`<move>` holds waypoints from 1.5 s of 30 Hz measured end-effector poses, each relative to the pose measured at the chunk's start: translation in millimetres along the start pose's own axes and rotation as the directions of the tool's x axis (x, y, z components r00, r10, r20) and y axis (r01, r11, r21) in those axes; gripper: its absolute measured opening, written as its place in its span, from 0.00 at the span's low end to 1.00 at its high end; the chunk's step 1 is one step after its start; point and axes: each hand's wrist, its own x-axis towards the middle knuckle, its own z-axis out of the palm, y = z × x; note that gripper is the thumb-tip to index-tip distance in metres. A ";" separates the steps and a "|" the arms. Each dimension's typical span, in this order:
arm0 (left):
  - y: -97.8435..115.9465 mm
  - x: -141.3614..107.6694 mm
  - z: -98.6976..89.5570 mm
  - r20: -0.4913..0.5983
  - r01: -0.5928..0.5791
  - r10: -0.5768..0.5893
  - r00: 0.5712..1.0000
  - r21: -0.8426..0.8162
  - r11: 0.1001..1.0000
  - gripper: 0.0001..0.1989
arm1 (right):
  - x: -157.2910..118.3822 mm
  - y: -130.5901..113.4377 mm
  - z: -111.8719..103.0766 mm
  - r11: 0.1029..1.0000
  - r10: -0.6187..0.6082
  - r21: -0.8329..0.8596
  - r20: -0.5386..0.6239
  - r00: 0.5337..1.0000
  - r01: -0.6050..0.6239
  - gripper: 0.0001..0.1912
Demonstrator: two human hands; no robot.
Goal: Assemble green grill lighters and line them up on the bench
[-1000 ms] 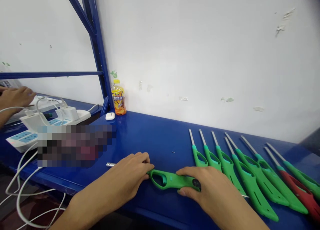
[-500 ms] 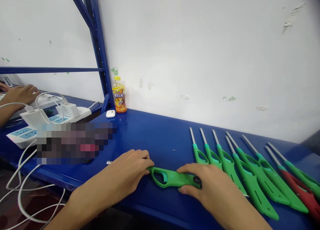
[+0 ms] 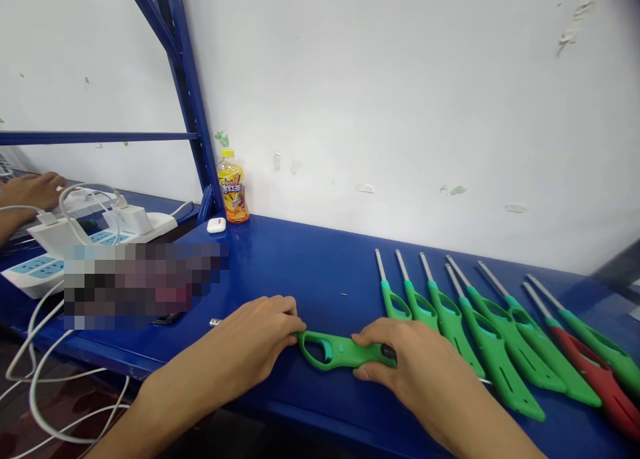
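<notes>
A green gas lighter [image 3: 345, 352] with a teal trigger lies crosswise between my two hands, low over the blue table. My left hand [image 3: 270, 322] is closed around its front end, where the rod is hidden by the fingers. A short metal tip [image 3: 215, 323] sticks out past the back of that hand. My right hand [image 3: 400, 346] grips the handle end between thumb and fingers, beside a black part at its end. To the right lies a row of several long-nosed lighters, mostly green [image 3: 500, 366], with one red lighter [image 3: 595, 372] among them.
A tea bottle [image 3: 233, 189] and a white earphone case [image 3: 217, 225] stand by the blue rack post [image 3: 193, 99]. Power strips [image 3: 35, 272] with chargers and white cables are at left, near a blurred patch. Another person's hand [image 3: 37, 189] is at far left. A tiny pin [image 3: 343, 294] lies mid-table.
The view has shifted slightly, so the table's things sit a little further left and up. Both hands keep their hold on the lighter, with hardly any movement.
</notes>
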 end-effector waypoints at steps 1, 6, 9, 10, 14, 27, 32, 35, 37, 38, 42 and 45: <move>0.8 0.7 -0.5 0.002 0.000 0.000 1.000 -0.004 1.000 0.15 | 0.7 -0.3 0.1 1.000 0.002 0.009 0.003 1.000 -0.002 0.14; 2.8 4.9 -2.5 0.038 0.052 -0.053 0.998 0.013 0.999 0.15 | 2.6 -1.7 0.3 0.998 0.041 0.045 0.006 0.999 -0.042 0.12; 2.0 7.0 -2.5 0.012 0.030 -0.030 0.999 -0.019 0.999 0.15 | 1.8 -2.2 1.1 0.997 0.058 0.049 -0.021 0.998 -0.056 0.12; 1.6 7.2 -2.0 0.001 0.024 -0.024 1.000 -0.040 0.999 0.14 | 1.4 -2.2 1.4 0.997 0.058 0.051 -0.028 0.998 -0.056 0.12; -4.3 0.4 -0.6 -0.034 0.009 -0.012 0.999 -0.089 0.996 0.14 | 1.5 -0.6 2.8 0.995 0.065 0.075 -0.043 0.997 -0.061 0.13; -47.4 -20.2 -14.1 -0.016 0.163 -0.165 0.986 -0.091 0.982 0.08 | 7.7 -1.2 4.3 0.991 0.077 0.117 -0.032 0.997 -0.072 0.15; -27.6 -8.2 -10.0 -0.066 0.095 -0.101 0.993 -0.088 0.992 0.08 | 4.6 0.2 8.3 0.985 -0.145 0.081 -0.113 0.983 0.155 0.15; -30.0 -8.0 -8.6 -0.106 0.101 -0.111 0.988 -0.095 0.990 0.10 | 2.7 2.3 10.1 0.977 -0.200 0.044 -0.132 0.971 0.208 0.14; -32.9 -8.0 -8.3 -0.134 0.084 -0.097 0.986 -0.104 0.991 0.11 | 2.8 3.1 10.5 0.976 -0.211 0.022 -0.143 0.967 0.217 0.13; -33.6 -7.7 -8.3 -0.150 0.073 -0.089 0.985 -0.109 0.991 0.11 | 3.3 3.2 10.5 0.977 -0.210 0.008 -0.144 0.967 0.213 0.13; -30.3 -4.2 -9.5 -0.205 0.015 -0.041 0.978 -0.127 0.992 0.11 | 5.1 4.7 9.5 0.983 -0.181 -0.035 -0.140 0.973 0.178 0.14; -26.0 -1.4 -12.3 -0.219 -0.018 -0.007 0.976 -0.111 0.994 0.10 | 4.0 9.0 8.0 0.985 -0.172 -0.027 -0.174 0.970 0.170 0.13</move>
